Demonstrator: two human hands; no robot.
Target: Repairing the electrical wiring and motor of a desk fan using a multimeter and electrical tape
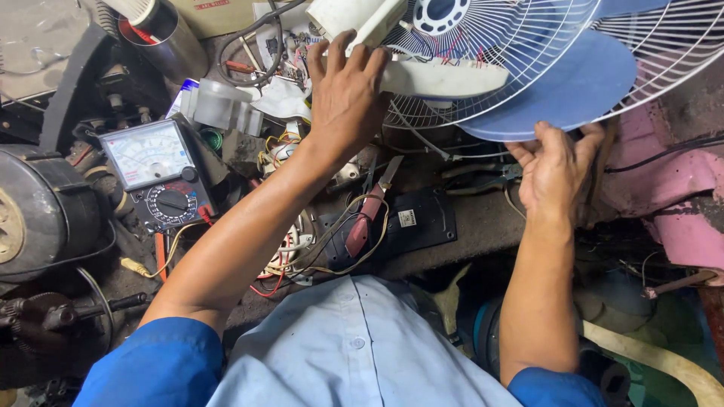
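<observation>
Steadying a fan [483,68] above the cluttered worktop [467,226], the left hand [345,94] lies spread on its stiff white housing while the right hand [554,169] pinches the thin, flexible blue blade [558,94], a light, awkward load.

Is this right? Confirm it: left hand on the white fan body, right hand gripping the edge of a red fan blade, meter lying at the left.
One thing is wrong: the blade is blue, not red. The head view shows the right hand holding its edge. The rest stands: left hand on the white fan body, meter at the left.
</observation>
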